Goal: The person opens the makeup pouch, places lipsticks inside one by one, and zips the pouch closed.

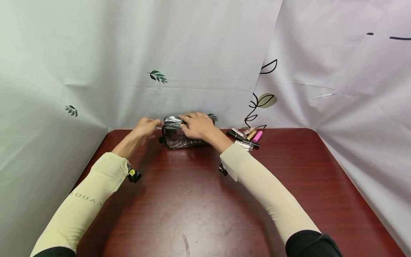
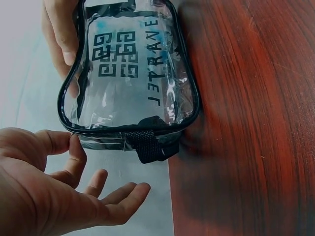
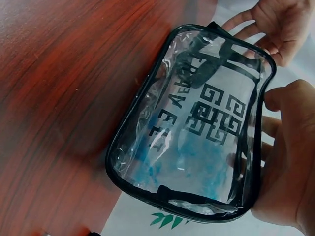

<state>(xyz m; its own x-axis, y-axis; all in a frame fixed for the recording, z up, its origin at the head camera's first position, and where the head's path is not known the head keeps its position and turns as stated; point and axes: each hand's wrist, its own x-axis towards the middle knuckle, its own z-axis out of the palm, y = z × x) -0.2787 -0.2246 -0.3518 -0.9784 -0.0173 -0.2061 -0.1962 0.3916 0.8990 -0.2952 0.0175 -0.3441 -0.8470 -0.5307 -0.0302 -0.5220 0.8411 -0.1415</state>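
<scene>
A clear plastic toiletry bag [image 1: 174, 137] with black piping, a black square logo and dark lettering stands at the table's far edge. My right hand [image 1: 199, 126] grips its top edge; in the right wrist view the thumb [image 3: 275, 98] is at the near side and fingers show behind the clear plastic. At the bag's left end, my left hand [image 2: 59, 182] pinches the upper corner between thumb and index finger, the other fingers spread loosely. Whether a zipper pull lies in that pinch is hidden. A black strap loop [image 2: 147, 147] hangs from this end.
Several small cosmetics tubes, among them a pink tube [image 1: 258, 136] and a black pen-like tube [image 1: 232, 134], lie in a pile right of the bag. The reddish-brown table [image 1: 186, 200] meets a white curtain [image 1: 199, 53] behind.
</scene>
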